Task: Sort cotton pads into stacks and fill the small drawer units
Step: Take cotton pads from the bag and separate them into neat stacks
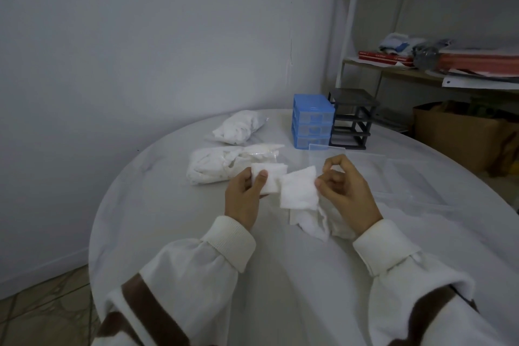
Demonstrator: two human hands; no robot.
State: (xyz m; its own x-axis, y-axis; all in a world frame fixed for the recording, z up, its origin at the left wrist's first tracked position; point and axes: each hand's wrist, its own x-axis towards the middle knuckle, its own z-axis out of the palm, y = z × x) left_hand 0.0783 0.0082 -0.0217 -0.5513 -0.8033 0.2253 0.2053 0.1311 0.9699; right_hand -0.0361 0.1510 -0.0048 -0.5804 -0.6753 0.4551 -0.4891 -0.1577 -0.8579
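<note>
White and soft, the square cotton pad held at the middle has a fuzzy, slightly frayed edge. A second pad overlaps it on the left. The left hand grips that second pad, thumb on top, fingers beneath. The right hand pinches the first pad's right edge with curled fingers, so both grips are closed on cotton. Under the right wrist, a loose heap of pads lies on the round white surface.

Two plastic bags of pads lie further back on the left. The blue drawer unit stands near the far edge, touching a black drawer frame. Clear drawers lie flat to the right of the hands. Both forearms, in cream sleeves, reach in from the near rim.
</note>
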